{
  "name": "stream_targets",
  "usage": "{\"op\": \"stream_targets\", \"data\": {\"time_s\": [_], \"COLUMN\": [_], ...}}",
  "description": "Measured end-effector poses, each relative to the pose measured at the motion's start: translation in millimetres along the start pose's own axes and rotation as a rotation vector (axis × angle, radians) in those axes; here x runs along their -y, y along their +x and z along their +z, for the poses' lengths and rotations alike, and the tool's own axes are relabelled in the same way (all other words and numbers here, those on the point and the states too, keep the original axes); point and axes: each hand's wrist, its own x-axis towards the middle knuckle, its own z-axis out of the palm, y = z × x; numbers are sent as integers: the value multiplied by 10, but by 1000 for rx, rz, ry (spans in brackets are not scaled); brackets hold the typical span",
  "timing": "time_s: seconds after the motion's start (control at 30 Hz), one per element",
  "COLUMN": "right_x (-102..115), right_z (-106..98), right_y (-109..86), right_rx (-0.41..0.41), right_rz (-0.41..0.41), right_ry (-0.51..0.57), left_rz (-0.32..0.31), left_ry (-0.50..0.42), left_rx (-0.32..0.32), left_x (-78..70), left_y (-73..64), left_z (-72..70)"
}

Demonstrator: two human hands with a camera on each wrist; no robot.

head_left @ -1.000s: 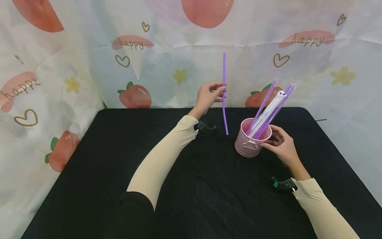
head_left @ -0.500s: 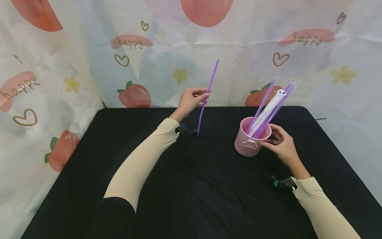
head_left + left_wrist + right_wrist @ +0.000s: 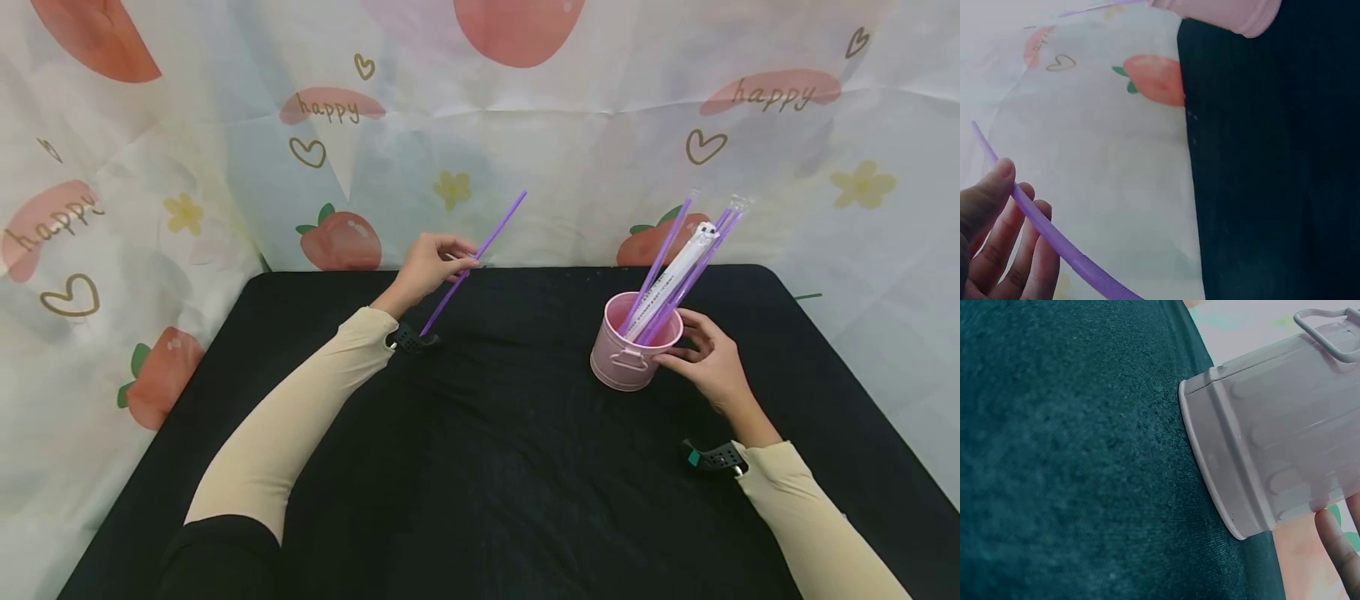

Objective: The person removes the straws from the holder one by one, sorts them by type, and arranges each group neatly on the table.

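Observation:
Between thumb and fingers, my left hand (image 3: 429,267) pinches a purple drinking straw (image 3: 504,221) above the back left-middle of the table. The straw slants, upper end to the right; in the left wrist view a ribbed bendy section (image 3: 1094,273) shows below the fingers. My right hand (image 3: 712,367) grips the right side of a small pink bucket (image 3: 611,358), thumb near the rim and fingertips (image 3: 1329,534) against the wall. Upright on the cloth, the bucket holds several wrapped purple straws (image 3: 663,240) and a white paper-wrapped bundle (image 3: 670,283) leaning right. Their lower ends are hidden inside.
A black cloth (image 3: 510,467) covers the table. Behind and to the left hangs a pale curtain (image 3: 525,133) printed with peaches, hearts and the word "happy", close to the table's back edge.
My left hand has moved left and slightly down with the straw, away from the bucket. The straw has gone from near vertical to slanted. The right hand and bucket have stayed put.

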Motion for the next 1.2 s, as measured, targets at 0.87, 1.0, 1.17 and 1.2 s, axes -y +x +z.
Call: {"op": "stream_targets", "data": {"time_s": [0.87,1.0,1.17,1.2], "right_x": [-8,-13,-6,-4], "right_z": [1,1,5,5], "right_y": [-7,-5,-2,-1], "right_rx": [4,1,1,1], "right_rz": [-3,-7,-7,-6], "right_ry": [4,8,20,21], "left_rz": [-7,31,40,36], "left_ry": [325,398,492,499], "left_rx": [11,30,55,55], "left_x": [800,914,991,1000], "left_y": [-97,-80,-53,-44], "left_z": [-185,-145,-119,-115]}}
